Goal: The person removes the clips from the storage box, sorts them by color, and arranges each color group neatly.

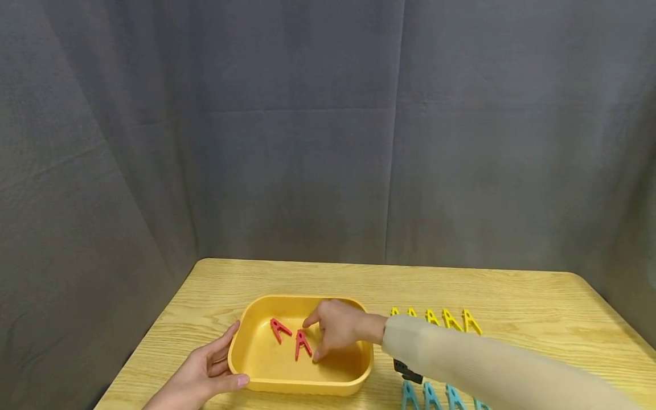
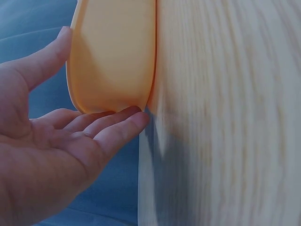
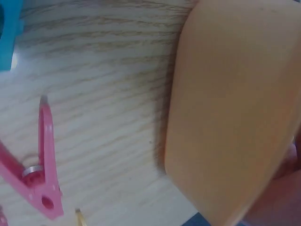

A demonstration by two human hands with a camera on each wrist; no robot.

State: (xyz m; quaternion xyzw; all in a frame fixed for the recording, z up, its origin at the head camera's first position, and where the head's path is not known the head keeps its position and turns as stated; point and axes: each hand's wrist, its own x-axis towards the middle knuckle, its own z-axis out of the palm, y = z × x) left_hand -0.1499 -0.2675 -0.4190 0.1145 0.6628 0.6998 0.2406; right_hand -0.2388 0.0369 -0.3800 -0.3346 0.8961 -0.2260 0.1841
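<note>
Reaching across from the right, my right hand (image 1: 335, 330) sits inside the yellow tray (image 1: 353, 387), fingers (image 1: 319, 354) curled downward just beside the nearer red clip (image 1: 302, 344). I cannot tell whether they touch it or pinch it. That clip lies on the tray floor directly to the left of the fingertips, its long axis running roughly away from me, legs splayed toward me. A second red clip (image 1: 279, 329) lies further left, tilted. My left hand (image 1: 205, 373) rests relaxed against the tray's left wall, thumb on the rim, so the right hand is the nearer one. Yellow clips (image 1: 451, 319) and blue clips (image 1: 425, 397) line the counter (image 1: 538, 319) to the right.
</note>
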